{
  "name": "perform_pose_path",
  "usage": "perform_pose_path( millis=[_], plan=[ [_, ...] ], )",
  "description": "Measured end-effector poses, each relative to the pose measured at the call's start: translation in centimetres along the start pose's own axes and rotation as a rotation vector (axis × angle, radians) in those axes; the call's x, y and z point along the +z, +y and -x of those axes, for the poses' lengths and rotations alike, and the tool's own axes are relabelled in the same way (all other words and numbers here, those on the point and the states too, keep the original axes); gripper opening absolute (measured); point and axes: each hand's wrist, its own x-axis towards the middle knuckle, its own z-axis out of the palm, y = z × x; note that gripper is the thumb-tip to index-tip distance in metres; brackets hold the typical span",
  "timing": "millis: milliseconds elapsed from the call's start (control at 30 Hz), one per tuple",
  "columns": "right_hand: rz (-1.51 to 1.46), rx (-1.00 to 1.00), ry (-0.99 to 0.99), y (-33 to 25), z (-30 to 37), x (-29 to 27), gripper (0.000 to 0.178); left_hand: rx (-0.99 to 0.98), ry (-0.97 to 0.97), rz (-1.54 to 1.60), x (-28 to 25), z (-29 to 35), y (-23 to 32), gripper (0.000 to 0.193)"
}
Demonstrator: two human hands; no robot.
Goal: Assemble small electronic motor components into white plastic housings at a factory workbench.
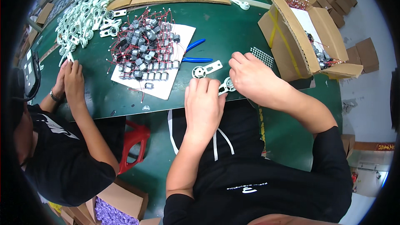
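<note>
Between my two hands, near the table's front edge, is a pale green plastic housing [226, 86] with a round ring end. The fingers of my left hand [203, 106] are curled round its lower end. My right hand [256, 77] is closed at the ring, its fingertips partly hidden. A second pale green housing [212, 67] lies on the table just beyond my left fingers. To its left, a heap of small grey motors [143, 46] with red wires rests on a white sheet [184, 35], some of them in rows. Blue-handled pliers [198, 60] lie against the sheet.
A cardboard box [291, 46] with motors stands at the right, beside a pale grid piece [262, 57]. Piles of pale green housings [89, 16] cover the far left. A co-worker's hands [71, 75] hold a pale part at left, near a red stool [135, 143].
</note>
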Motion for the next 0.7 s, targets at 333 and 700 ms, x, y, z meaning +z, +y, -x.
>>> perform_pose_path(
  millis=[333,700],
  plan=[
    [-0.192,-0.045,0.065,-0.4,-0.3,0.4,0.022,0.064,0.059,0.073,0.5,0.6,0.1,0.038],
    [-0.913,-0.074,0.161,2.2,-0.5,2.4,0.037,-0.135,0.052,0.327,-1.2,0.6,-1.6,0.040]
  ],
)
